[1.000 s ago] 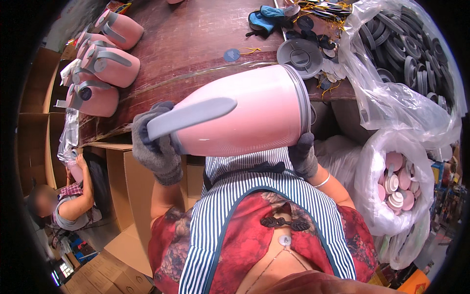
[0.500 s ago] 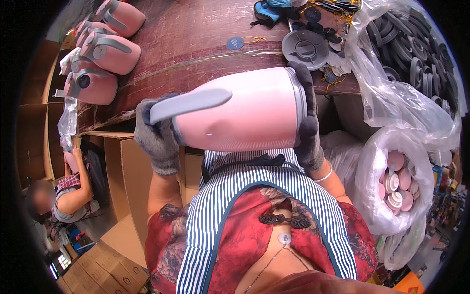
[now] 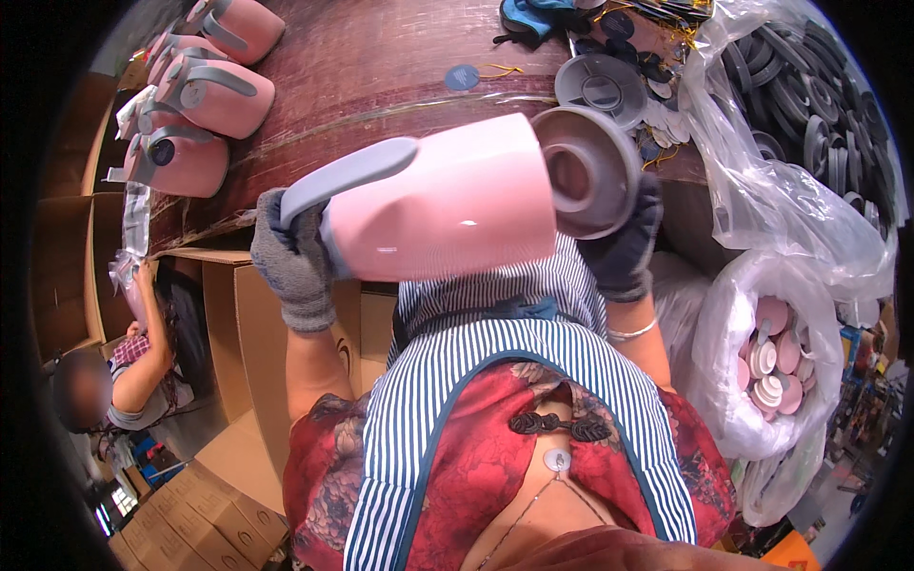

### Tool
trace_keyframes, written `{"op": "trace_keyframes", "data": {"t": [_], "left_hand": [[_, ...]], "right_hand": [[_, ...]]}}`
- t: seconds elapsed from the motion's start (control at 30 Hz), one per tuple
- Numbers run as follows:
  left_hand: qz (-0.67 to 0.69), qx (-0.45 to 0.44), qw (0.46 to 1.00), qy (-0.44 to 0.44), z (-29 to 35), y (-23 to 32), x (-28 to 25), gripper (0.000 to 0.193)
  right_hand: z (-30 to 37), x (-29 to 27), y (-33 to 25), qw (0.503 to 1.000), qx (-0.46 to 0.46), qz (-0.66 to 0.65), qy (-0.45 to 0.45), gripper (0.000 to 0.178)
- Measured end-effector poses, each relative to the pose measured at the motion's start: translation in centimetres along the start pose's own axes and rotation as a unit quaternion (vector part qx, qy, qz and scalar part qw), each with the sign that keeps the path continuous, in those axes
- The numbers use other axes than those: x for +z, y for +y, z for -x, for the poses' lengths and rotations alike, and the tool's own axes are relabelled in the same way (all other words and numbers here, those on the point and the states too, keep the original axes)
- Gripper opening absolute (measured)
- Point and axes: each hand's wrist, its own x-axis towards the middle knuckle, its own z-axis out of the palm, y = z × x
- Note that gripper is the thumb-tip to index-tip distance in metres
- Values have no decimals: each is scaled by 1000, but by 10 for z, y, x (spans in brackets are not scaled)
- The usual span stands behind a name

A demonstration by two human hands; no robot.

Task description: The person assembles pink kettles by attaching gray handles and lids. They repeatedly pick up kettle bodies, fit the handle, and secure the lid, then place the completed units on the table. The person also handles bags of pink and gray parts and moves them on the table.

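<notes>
A pink jug [image 3: 466, 205] with a grey handle [image 3: 352, 171] lies on its side in the air before my apron. My gloved left hand [image 3: 295, 266] is closed round its grey top end, by the handle. At the jug's other end, a round grey base cap [image 3: 621, 157] is tilted, its hollow inner side showing. My gloved right hand [image 3: 624, 252] grips the cap's lower right edge; most of the fingers are behind it. The cap overlaps the jug's end in view, so I cannot tell if they touch. Another grey cap [image 3: 602, 90] lies on the table behind.
Several pink jugs [image 3: 224, 100] stand at the table's far left. A blue tag [image 3: 463, 77] lies on the dark red table [image 3: 381, 67]. Plastic bags of grey rings [image 3: 819, 95] and pink lids [image 3: 776, 347] are at right. Left are cardboard boxes [image 3: 271, 333] and another person [image 3: 143, 376].
The grey base cap has come off the jug's right end and tilted open in my right hand. The jug has shifted slightly left and up.
</notes>
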Motion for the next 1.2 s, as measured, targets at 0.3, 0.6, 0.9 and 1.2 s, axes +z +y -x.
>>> {"op": "trace_keyframes", "data": {"t": [0.3,0.6,0.9,1.2], "left_hand": [[23,-100,995,-19,5,-12,13,32],[68,-142,982,-108,-18,-13,22,30],[-155,419,877,-179,6,61,18,21],[-128,518,785,-314,-53,65,37,38]], "right_hand": [[12,59,-17,763,-300,463,-338,89],[16,35,-12,744,-287,513,-319,87],[-5,20,19,950,288,65,-105,74],[-89,29,8,584,-288,727,-216,41]]}}
